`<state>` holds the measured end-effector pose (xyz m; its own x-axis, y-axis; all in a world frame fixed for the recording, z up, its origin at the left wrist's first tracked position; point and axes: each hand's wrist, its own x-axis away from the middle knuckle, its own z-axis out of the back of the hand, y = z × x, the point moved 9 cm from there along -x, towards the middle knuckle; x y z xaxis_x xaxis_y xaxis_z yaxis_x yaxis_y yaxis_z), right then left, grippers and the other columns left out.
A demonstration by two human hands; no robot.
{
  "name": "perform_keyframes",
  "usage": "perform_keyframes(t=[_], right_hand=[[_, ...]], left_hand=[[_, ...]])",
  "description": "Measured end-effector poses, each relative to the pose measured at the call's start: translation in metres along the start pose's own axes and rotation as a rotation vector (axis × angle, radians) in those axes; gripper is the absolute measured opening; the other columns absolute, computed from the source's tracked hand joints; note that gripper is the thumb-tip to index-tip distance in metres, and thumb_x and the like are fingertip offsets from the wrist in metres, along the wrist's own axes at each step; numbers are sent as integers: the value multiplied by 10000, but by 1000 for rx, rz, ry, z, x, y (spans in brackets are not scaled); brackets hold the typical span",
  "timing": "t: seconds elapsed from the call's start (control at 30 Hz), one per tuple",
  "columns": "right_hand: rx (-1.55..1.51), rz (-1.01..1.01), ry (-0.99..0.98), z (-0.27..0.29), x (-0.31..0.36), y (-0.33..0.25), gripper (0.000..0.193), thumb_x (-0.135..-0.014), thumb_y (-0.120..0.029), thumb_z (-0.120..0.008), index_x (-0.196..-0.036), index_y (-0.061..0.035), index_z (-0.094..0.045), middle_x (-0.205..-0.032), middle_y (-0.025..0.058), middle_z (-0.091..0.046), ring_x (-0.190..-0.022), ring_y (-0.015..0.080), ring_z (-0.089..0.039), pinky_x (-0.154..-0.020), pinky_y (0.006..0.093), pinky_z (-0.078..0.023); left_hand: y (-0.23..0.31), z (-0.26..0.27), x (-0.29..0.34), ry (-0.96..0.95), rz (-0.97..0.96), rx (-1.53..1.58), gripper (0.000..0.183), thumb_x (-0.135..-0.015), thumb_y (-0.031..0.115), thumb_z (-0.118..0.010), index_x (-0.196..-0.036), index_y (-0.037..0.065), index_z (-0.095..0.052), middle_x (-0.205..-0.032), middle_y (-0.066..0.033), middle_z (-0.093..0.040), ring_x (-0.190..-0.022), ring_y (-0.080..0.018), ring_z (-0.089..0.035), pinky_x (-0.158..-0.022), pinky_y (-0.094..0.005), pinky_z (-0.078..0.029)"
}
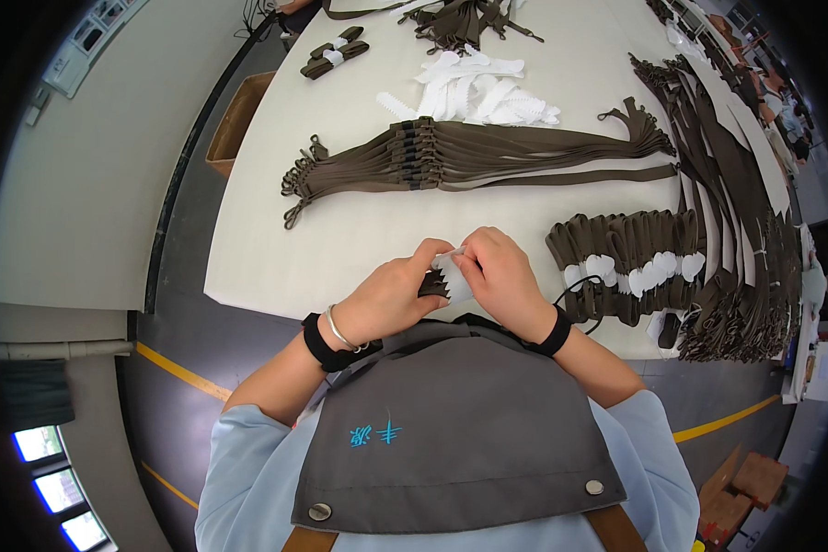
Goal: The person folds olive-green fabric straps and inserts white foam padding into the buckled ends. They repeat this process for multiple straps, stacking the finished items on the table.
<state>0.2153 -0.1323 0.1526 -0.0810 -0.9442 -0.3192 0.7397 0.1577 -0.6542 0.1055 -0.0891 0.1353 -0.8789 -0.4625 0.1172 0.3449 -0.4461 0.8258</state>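
My left hand [391,296] and my right hand [500,274] meet at the near edge of the white table [340,230]. Between them they hold a folded brown strap [431,285] with a white zigzag-edged paper band [453,274] around it. My right fingers pinch the band from above, and my left fingers grip the strap's end from the left. Both wrists wear black bands, and a silver bangle sits on the left one.
A row of banded folded straps [627,267] lies to the right. A long bundle of brown straps [469,156] stretches across the middle, with loose white bands [478,87] behind it. More straps hang along the right edge [745,202]. A cardboard box [237,120] stands at the left.
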Motion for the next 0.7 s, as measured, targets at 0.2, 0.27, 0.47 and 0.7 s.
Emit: perform_keyframes(t=[0.2,0.27,0.47,0.7], right_hand=[[-221,-127,2,0,5,9,206,-886,-171,-686,-862,-7,-564,-839,108,-614,-738,255,-595,-661,360,-475],[-366,-265,-86,-7,6,20,213,-888,-197,-696,-895,2,-621,-848,106,-639,-744,232,-616,-660,348,-486],[-427,-208,-425,-12,-3,17,119,-887,-123,-669,-905,-7,-687,-792,45,-601,-708,141,-558,-660,279,-461],[-391,-253,-191,-19,12,26,61,-844,-41,-668,-833,-8,-619,-808,64,-570,-736,192,-544,-680,314,-458]], left_hand=[[-1,-2,3,-35,-14,56,507,-843,84,-725,-1244,48,-417,-914,-198,-658,-849,-362,-656,-751,-399,-503],[-1,-4,4,-58,-8,43,486,-842,74,-728,-1224,37,-428,-949,-183,-659,-867,-349,-659,-765,-393,-506],[1,-6,13,74,-119,-12,425,-852,114,-707,-1171,-2,-450,-991,-232,-678,-941,-412,-659,-807,-442,-516],[-2,-13,19,-78,-54,-55,380,-821,125,-725,-1104,-26,-523,-971,-252,-680,-913,-420,-659,-787,-451,-521]])
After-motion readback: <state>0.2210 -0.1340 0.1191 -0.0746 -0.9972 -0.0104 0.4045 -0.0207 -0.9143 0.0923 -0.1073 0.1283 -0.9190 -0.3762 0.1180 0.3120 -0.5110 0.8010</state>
